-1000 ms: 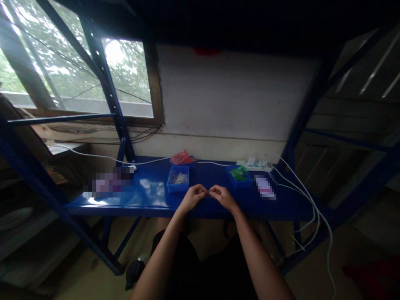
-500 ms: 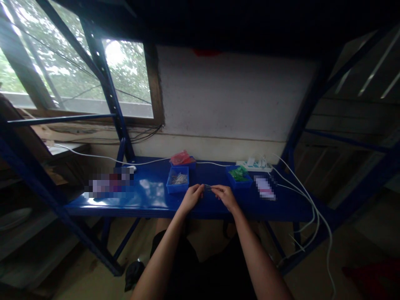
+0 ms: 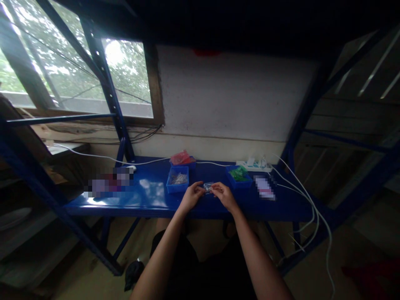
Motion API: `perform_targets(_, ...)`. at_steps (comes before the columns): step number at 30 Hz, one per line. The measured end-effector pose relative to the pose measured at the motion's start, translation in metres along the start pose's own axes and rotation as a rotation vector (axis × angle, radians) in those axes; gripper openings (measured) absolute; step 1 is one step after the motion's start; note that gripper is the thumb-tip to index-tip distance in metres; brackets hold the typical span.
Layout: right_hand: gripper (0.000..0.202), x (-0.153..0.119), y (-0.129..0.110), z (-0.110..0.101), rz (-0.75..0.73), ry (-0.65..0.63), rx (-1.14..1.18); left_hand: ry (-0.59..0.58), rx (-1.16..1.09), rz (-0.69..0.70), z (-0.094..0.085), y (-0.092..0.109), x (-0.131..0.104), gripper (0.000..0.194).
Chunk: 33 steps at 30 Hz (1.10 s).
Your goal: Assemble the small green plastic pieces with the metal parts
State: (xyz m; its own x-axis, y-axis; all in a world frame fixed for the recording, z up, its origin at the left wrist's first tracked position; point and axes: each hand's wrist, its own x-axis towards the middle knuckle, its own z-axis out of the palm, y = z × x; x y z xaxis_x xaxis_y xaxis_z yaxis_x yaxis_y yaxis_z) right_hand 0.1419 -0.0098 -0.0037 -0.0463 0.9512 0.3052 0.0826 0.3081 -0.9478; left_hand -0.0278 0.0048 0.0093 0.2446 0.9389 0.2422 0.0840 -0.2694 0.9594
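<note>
Small shiny item point(image 3: 208, 188) sits left of the green-filled tray point(image 3: 241, 184), pinched by the right hand point(image 3: 224, 195); dimness leaves unclear whether the grip of the left hand point(image 3: 191, 196) holds it too.

Blue bench point(image 3: 209, 171), three blue bins point(image 3: 178, 188), white power strip point(image 3: 258, 167)

Your left hand point(image 3: 193, 196) and right hand point(image 3: 223, 195) meet at a small shiny item point(image 3: 208, 188), the right pinching it over the blue table point(image 3: 206, 208). Beyond your left, the left bin point(image 3: 178, 189) holds pale pieces point(image 3: 179, 179), with red packets point(image 3: 180, 157) behind; beyond your right, the right bin point(image 3: 242, 184) holds green packets point(image 3: 238, 173) near a white power strip point(image 3: 258, 167).
</note>
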Motion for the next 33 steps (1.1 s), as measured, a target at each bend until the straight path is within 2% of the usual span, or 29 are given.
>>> perform_targets(3, 0.021, 0.001, 0.004, 0.000, 0.027, 0.024, 0.004, -0.004, 0.017, -0.024, 0.001, -0.001, 0.000, 0.036)
perform_targets(8, 0.038, 0.000, 0.004, 0.000, 0.047, 0.019, 0.023, -0.013, 0.061, 0.023, 0.001, -0.002, -0.002, 0.032)
perform_targets(13, 0.022, 0.002, 0.004, -0.001, 0.003, -0.008, -0.081, -0.015, 0.058, 0.034, 0.000, -0.002, -0.002, 0.029)
perform_targets(17, 0.016, 0.004, 0.005, -0.004, -0.111, 0.103, -0.218, 0.003, 0.106, 0.089, 0.000, -0.002, -0.002, 0.026)
perform_targets(22, 0.023, 0.000, 0.001, -0.004, -0.003, -0.003, -0.133, 0.005, 0.064, 0.067, -0.001, 0.000, -0.002, 0.030)
perform_targets(25, 0.027, -0.002, -0.004, -0.003, -0.010, -0.043, -0.059, 0.002, -0.013, 0.027, -0.002, 0.003, -0.002, 0.032)
perform_targets(29, 0.030, -0.002, -0.006, -0.003, -0.036, -0.038, -0.033, 0.015, -0.021, 0.016, -0.002, 0.006, -0.003, 0.036)
perform_targets(33, 0.024, -0.001, -0.002, -0.002, -0.015, -0.017, -0.059, 0.007, 0.012, 0.015, -0.002, 0.007, -0.003, 0.038)
